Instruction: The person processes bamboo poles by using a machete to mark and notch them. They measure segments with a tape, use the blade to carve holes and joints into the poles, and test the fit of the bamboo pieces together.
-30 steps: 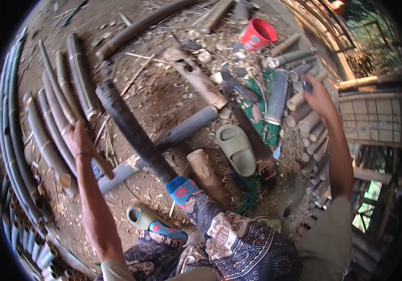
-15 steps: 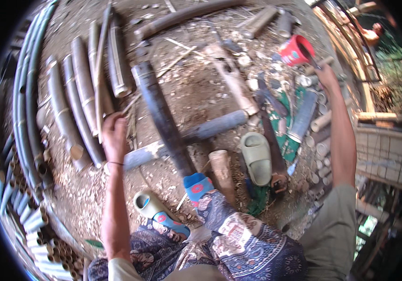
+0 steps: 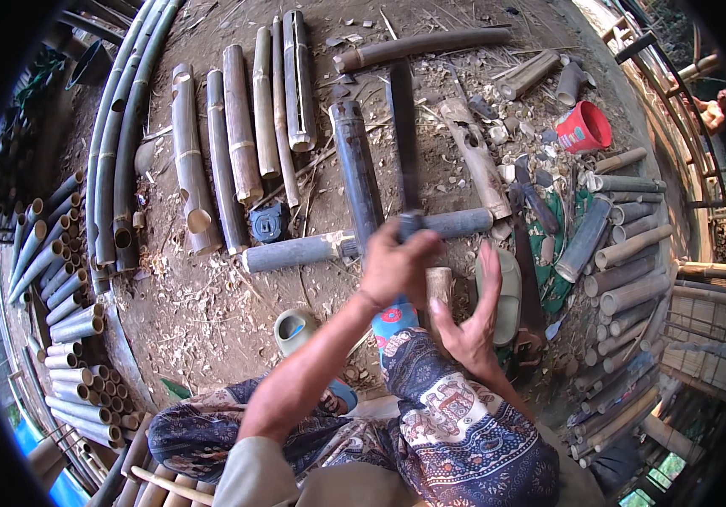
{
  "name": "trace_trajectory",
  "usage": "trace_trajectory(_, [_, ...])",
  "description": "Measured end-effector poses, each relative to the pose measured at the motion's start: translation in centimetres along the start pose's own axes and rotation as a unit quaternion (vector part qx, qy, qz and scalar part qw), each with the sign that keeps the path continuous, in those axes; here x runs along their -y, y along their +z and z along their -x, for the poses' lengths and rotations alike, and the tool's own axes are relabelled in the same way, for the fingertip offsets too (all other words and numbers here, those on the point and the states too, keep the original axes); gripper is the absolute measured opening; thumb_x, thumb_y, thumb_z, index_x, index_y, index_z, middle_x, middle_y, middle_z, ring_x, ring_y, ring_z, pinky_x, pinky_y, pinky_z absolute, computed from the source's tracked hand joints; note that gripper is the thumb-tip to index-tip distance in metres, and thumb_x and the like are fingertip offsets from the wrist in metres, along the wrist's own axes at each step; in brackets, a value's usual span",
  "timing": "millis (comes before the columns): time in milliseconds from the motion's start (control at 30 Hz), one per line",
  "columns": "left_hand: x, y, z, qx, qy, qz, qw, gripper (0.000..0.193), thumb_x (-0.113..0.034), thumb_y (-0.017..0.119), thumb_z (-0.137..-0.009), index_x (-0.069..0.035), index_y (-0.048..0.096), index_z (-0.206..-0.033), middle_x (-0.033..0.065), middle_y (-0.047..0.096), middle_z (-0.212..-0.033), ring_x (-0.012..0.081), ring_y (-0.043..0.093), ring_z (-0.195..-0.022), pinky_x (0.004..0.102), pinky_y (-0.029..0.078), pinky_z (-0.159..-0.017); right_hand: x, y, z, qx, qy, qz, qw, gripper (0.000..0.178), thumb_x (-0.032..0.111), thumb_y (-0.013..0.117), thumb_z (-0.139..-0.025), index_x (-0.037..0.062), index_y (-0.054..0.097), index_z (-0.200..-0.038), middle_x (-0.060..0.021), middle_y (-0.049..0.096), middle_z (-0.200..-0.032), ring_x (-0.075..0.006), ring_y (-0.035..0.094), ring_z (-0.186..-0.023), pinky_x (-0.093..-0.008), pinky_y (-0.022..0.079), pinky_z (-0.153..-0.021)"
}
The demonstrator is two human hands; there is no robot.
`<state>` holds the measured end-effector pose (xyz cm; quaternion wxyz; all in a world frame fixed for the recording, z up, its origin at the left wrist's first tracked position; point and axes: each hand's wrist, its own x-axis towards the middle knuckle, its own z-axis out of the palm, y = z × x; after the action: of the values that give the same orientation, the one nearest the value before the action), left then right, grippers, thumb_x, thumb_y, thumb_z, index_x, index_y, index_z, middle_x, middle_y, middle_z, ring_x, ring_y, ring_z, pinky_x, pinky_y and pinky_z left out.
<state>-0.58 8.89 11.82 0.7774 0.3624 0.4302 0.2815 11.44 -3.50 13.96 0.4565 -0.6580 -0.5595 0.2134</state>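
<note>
My left hand [image 3: 393, 275] is closed around the handle of a machete [image 3: 403, 135], whose long dark blade points away from me, slightly blurred. Beside it to the right, my right hand [image 3: 473, 325] is open, its thumb and fingers spread, with nothing in it. A dark bamboo length [image 3: 352, 160] lies left of the blade, resting across a bamboo pole [image 3: 295, 252]. My hand and the machete hide part of that crossing. My foot in a blue sock [image 3: 397, 319] is near the bamboo's lower end. A short upright wooden stump [image 3: 439, 287] stands between my hands.
Several bamboo lengths [image 3: 240, 127] lie at left, with a dark tape measure [image 3: 270, 221] beside them. Cut bamboo pieces [image 3: 633, 253] line the right side. A red bucket [image 3: 583, 127] lies tipped at far right. Green sandals [image 3: 295, 329] and wood chips are on the ground.
The machete has come from beside the red bucket, where my right hand held it, into my left hand. Both hands have moved to the middle; the tape measure now shows.
</note>
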Motion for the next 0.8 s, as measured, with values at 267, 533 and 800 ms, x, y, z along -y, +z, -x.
trace_trajectory(267, [-5.6,-18.6,-0.5,-0.081,0.083,-0.465,0.878,0.027,-0.008,0.06,-0.076,-0.007,0.066,-0.102,0.007,0.064,-0.07,0.0179,0.058,-0.058,0.0327,0.047,-0.056,-11.1,3.4,18.1,0.118,0.44,0.232,0.859,0.096,0.031,0.082,-0.069,0.0012,0.03,-0.143,-0.0266,0.048,-0.129,-0.0404,0.049,-0.118,-0.0468,0.039,-0.101])
trace_trajectory(533, [-7.8,-20.5,0.3,-0.026,-0.015,-0.756,0.654,0.073,-0.075,0.057,-0.077,-0.003,0.071,-0.081,0.0145,0.058,-0.057,0.0305,0.063,-0.06,0.0431,0.047,-0.058,-9.2,-2.5,13.8,0.11,0.404,0.069,0.905,0.095,0.031,0.084,-0.062,0.0019,0.035,-0.138,-0.0224,0.064,-0.11,-0.0356,0.066,-0.096,-0.0416,0.053,-0.086])
trace_trajectory(800, [-6.6,-20.3,-0.5,0.012,-0.037,-0.772,0.635,0.073,-0.075,0.053,-0.08,-0.004,0.069,-0.076,0.0164,0.055,-0.054,0.0348,0.061,-0.061,0.0452,0.047,-0.059,-1.8,-12.2,-1.1,0.154,0.31,-0.179,0.921,0.086,0.018,0.077,-0.067,-0.0044,0.032,-0.137,-0.0166,0.056,-0.118,-0.0253,0.058,-0.108,-0.0381,0.048,-0.094])
